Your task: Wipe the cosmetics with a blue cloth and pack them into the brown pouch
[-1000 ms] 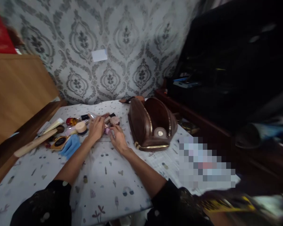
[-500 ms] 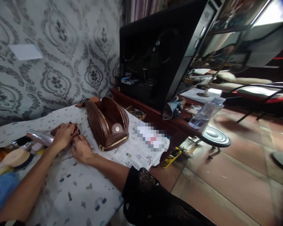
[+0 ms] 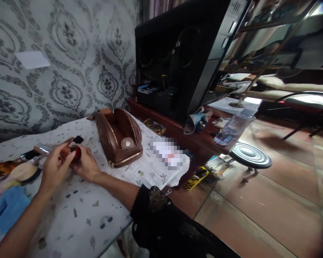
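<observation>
Both hands are together over the patterned cloth, left of the bag. My left hand (image 3: pixel 54 166) is closed around a small glossy dark red item (image 3: pixel 76 154), whose kind I cannot make out. My right hand (image 3: pixel 87 167) grips the same item from the other side, its fingers partly hidden behind it. A black flap-like piece (image 3: pixel 78 139) shows just above the fingers. Right of the hands stands a brown toiletry bag (image 3: pixel 118 143), unzipped with its mouth wide apart and a round snap on its front tab.
On the left lie a round cream-coloured case (image 3: pixel 22 172), an amber bottle (image 3: pixel 1 169), a silvery tube (image 3: pixel 41 149) and a blue cloth (image 3: pixel 9 208). A computer case (image 3: pixel 174 64), a clear water bottle (image 3: pixel 235 126) and a round stool (image 3: pixel 250 155) stand to the right.
The hands have raised the dark red item off the cloth and turned it. The left hand has rolled from palm down to a sideways hold. The view has shifted slightly.
</observation>
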{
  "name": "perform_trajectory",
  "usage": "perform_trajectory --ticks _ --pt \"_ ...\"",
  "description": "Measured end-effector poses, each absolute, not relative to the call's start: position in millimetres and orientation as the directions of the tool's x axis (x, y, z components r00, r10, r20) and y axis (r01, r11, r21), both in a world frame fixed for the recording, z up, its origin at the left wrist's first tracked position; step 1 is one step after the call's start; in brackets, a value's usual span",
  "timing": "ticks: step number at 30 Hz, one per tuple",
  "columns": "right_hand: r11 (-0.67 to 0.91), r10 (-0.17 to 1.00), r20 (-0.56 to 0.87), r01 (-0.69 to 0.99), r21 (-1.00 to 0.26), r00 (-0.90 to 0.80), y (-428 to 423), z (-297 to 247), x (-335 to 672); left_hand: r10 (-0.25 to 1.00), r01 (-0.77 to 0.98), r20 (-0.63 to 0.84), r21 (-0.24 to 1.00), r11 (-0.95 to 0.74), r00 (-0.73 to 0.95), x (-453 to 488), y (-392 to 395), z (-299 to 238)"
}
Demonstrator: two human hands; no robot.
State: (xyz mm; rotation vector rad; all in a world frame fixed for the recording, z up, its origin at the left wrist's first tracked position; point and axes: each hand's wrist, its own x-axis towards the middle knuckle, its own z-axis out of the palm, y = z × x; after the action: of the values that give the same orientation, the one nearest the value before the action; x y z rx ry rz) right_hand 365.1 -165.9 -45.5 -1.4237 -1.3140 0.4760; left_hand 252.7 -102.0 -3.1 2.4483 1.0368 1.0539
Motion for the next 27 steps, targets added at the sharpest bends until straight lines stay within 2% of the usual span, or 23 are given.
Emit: perform_trajectory --ticks 2,4,9,12,14,18,21,24,27 --pt "0.181 0.907 0.334 0.478 -0.860 0.256 -167.9 -46.6 363.4 0.750 0.514 0.468 0.546 -0.661 0.467 240.9 -110.0 -9.6" --pt "0.177 0.931 0.313 0.523 -0.834 0.185 -169.6 -49.3 362.3 0.739 0.527 0.456 0.518 -0.674 0.496 229.1 -115.2 -17.7" --pt "0.235 0.942 0.333 0.630 -0.740 0.039 -170.6 -55.4 361.7 0.632 0.587 0.552 0.288 -0.756 0.544 191.2 -127.6 -32.4" --pt "0.180 0.939 0.325 0.646 -0.742 0.112 -165.7 -58.6 360.9 0.636 0.722 0.571 0.105 -0.684 0.520 160.7 -130.0 -37.1" --pt "0.177 0.930 0.340 0.635 -0.752 0.143 -160.7 -61.6 360.0 0.671 0.816 0.591 0.036 -0.577 0.448 138.4 -124.1 -39.0" --pt "0.185 0.922 0.353 0.617 -0.764 0.160 -155.1 -67.3 358.6 0.716 0.945 0.678 0.099 -0.313 0.166 95.1 -101.3 -40.2" --pt "0.185 0.915 0.363 0.616 -0.765 0.176 -154.8 -69.7 358.5 0.712 0.959 0.700 0.160 -0.234 0.056 74.1 -88.2 -41.3" --pt "0.181 0.912 0.366 0.622 -0.762 0.183 -154.3 -71.3 358.6 0.739 0.950 0.662 0.138 -0.280 0.122 70.1 -85.3 -43.8" --pt "0.176 0.911 0.369 0.634 -0.753 0.185 -153.5 -72.7 358.4 0.772 0.942 0.583 0.029 -0.333 0.255 80.1 -89.1 -47.0"
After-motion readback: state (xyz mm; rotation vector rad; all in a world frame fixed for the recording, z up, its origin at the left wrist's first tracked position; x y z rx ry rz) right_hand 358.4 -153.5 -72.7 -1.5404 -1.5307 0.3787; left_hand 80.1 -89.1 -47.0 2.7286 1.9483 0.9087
